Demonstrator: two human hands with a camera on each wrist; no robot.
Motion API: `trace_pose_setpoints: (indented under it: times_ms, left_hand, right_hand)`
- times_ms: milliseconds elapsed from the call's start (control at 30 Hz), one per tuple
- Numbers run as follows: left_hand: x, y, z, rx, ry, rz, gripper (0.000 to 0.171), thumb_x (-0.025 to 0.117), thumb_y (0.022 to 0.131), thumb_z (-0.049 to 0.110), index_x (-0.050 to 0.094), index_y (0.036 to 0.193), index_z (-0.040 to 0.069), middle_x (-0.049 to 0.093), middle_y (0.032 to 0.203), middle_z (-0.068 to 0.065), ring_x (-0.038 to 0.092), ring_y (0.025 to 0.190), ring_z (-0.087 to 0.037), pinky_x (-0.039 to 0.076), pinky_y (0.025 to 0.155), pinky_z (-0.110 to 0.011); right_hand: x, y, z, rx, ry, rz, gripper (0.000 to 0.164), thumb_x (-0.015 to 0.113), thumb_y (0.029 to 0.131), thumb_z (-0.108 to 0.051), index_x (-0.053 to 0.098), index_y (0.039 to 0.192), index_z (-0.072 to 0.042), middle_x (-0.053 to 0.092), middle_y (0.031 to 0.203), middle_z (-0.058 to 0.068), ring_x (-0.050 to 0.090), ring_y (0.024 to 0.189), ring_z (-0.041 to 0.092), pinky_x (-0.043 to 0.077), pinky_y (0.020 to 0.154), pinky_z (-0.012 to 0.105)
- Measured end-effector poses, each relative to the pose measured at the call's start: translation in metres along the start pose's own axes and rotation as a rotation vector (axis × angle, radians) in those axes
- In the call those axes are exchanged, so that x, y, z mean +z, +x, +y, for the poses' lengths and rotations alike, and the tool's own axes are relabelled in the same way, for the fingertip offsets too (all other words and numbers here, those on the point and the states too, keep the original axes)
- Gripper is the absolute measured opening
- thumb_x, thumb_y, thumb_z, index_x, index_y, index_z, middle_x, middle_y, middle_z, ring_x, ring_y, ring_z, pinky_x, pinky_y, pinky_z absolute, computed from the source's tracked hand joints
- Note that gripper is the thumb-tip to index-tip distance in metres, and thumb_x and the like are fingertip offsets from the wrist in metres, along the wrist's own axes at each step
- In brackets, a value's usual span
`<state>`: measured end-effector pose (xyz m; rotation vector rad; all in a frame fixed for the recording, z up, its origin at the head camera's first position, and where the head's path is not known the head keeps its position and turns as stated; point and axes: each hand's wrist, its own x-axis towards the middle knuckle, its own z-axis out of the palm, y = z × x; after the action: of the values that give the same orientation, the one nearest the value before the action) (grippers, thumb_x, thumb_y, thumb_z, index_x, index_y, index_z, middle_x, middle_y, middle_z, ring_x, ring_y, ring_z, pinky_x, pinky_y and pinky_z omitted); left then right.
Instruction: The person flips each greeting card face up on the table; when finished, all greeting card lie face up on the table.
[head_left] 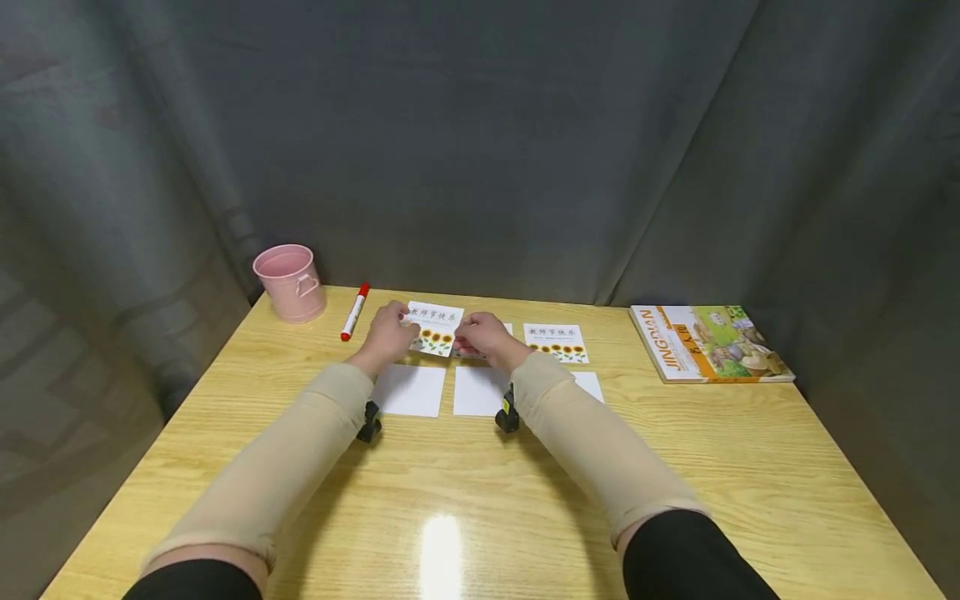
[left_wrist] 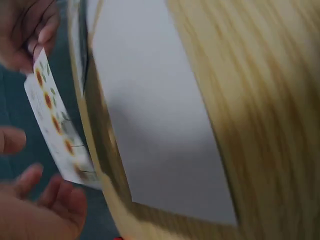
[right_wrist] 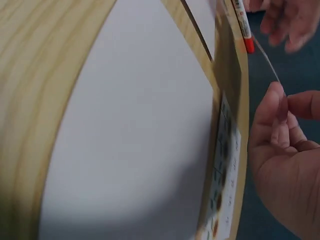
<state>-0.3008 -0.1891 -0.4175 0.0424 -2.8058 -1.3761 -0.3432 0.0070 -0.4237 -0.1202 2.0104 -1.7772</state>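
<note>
Farthest to the left of the left hand, a pink bucket is noted on the table. Between bucket and left hand, a red-capped marker is seen lying just beyond the fingers. The left hand is observed with thumb and fingers parted, nothing being gripped; its fingertips are seen at the left end of the raised sunflower card, though whether contact is made cannot be told. Nearer the body than the left hand, and slightly to its right, a first blank sheet is found flat on the table. The raised sunflower card is located between the two hands, tilted and held off the table, its printed face seen in the head view. By the right hand the opposite end of this card is pinched between thumb and fingers. Below the right hand, a second sunflower card is seen lying, largely covered in the head view. On the body side of the right hand, a second blank sheet is recorded; to its right, a third blank sheet is partly hidden by the right sleeve. Just right of the right hand, a third sunflower card is laid flat, and well to the right of it a book is placed.
</note>
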Motion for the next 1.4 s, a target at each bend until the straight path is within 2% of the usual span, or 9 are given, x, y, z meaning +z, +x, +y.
trace_pose_setpoints:
  times_ms: [167, 367, 533, 700, 900, 1033, 1200, 1300, 1400]
  left_hand:
    - [0.009, 0.002, -0.003, 0.139, 0.352, -0.185, 0.047, 0.043, 0.107, 0.023, 0.052, 0.141, -0.008, 0.05, 0.144, -0.03, 0.042, 0.137, -0.048, 0.035, 0.114, -0.056]
    - [0.011, 0.0, -0.003, 0.108, 0.522, -0.269, 0.051, 0.037, 0.109, 0.026, 0.049, 0.149, -0.003, 0.043, 0.155, -0.028, 0.037, 0.143, -0.048, 0.032, 0.113, -0.065]
    - [0.007, 0.003, -0.006, 0.074, 0.582, -0.272, 0.054, 0.033, 0.109, 0.027, 0.046, 0.152, -0.002, 0.037, 0.158, -0.029, 0.033, 0.144, -0.049, 0.03, 0.112, -0.069]
    - [0.005, 0.005, -0.009, 0.017, 0.613, -0.261, 0.054, 0.034, 0.108, 0.03, 0.048, 0.152, 0.0, 0.036, 0.159, -0.027, 0.033, 0.145, -0.049, 0.027, 0.111, -0.072]
    - [0.006, 0.007, -0.012, 0.006, 0.606, -0.253, 0.056, 0.034, 0.108, 0.034, 0.048, 0.152, 0.002, 0.036, 0.16, -0.025, 0.031, 0.146, -0.049, 0.023, 0.112, -0.074]
    - [0.003, 0.001, -0.014, 0.03, 0.551, -0.192, 0.057, 0.037, 0.108, 0.034, 0.045, 0.152, -0.001, 0.035, 0.159, -0.028, 0.031, 0.145, -0.049, 0.025, 0.111, -0.073]
    - [-0.004, -0.032, -0.014, 0.211, 0.434, -0.118, 0.051, 0.048, 0.107, 0.025, 0.049, 0.143, -0.011, 0.045, 0.147, -0.035, 0.04, 0.137, -0.052, 0.032, 0.112, -0.066]
    - [-0.009, -0.055, -0.017, 0.367, 0.422, -0.145, 0.045, 0.052, 0.106, 0.02, 0.054, 0.138, -0.012, 0.051, 0.14, -0.035, 0.045, 0.133, -0.053, 0.034, 0.113, -0.062]
    - [-0.013, -0.071, -0.023, 0.453, 0.455, -0.201, 0.044, 0.055, 0.106, 0.02, 0.055, 0.138, -0.01, 0.051, 0.141, -0.035, 0.046, 0.133, -0.052, 0.035, 0.113, -0.062]
  right_hand:
    - [0.012, 0.01, 0.007, -0.007, -0.095, 0.073, 0.017, 0.054, 0.101, -0.001, 0.064, 0.113, 0.008, 0.06, 0.074, 0.003, 0.058, 0.061, 0.008, 0.052, 0.058, 0.019]
    - [0.023, 0.013, 0.009, 0.003, -0.119, 0.121, 0.037, 0.053, 0.104, -0.006, 0.056, 0.14, 0.005, 0.062, 0.078, 0.004, 0.059, 0.065, 0.01, 0.054, 0.061, 0.022]
    - [0.026, 0.01, 0.004, 0.026, -0.044, 0.062, 0.043, 0.052, 0.107, -0.006, 0.049, 0.149, 0.003, 0.065, 0.088, 0.007, 0.061, 0.071, 0.011, 0.055, 0.066, 0.022]
    - [0.022, 0.004, 0.001, 0.024, -0.018, -0.022, 0.046, 0.053, 0.105, -0.004, 0.046, 0.151, 0.005, 0.067, 0.113, 0.019, 0.063, 0.084, 0.016, 0.057, 0.081, 0.027]
    - [0.009, -0.009, 0.004, 0.006, -0.035, -0.025, 0.044, 0.055, 0.106, -0.005, 0.048, 0.148, 0.006, 0.061, 0.132, 0.024, 0.066, 0.109, 0.028, 0.056, 0.094, 0.035]
    - [0.007, -0.025, 0.004, -0.002, -0.066, -0.057, 0.042, 0.054, 0.106, -0.006, 0.049, 0.146, 0.008, 0.061, 0.134, 0.026, 0.066, 0.111, 0.028, 0.055, 0.095, 0.035]
    - [0.008, -0.052, 0.01, 0.033, -0.011, -0.114, 0.042, 0.053, 0.105, -0.003, 0.048, 0.144, 0.012, 0.061, 0.133, 0.029, 0.068, 0.105, 0.026, 0.055, 0.095, 0.035]
    - [0.01, -0.067, 0.016, 0.058, 0.005, -0.138, 0.046, 0.053, 0.103, -0.003, 0.046, 0.145, 0.013, 0.062, 0.13, 0.027, 0.067, 0.106, 0.027, 0.055, 0.095, 0.034]
    - [0.016, -0.077, 0.019, 0.085, 0.034, -0.166, 0.05, 0.054, 0.101, -0.003, 0.043, 0.148, 0.012, 0.061, 0.128, 0.025, 0.065, 0.108, 0.028, 0.055, 0.097, 0.036]
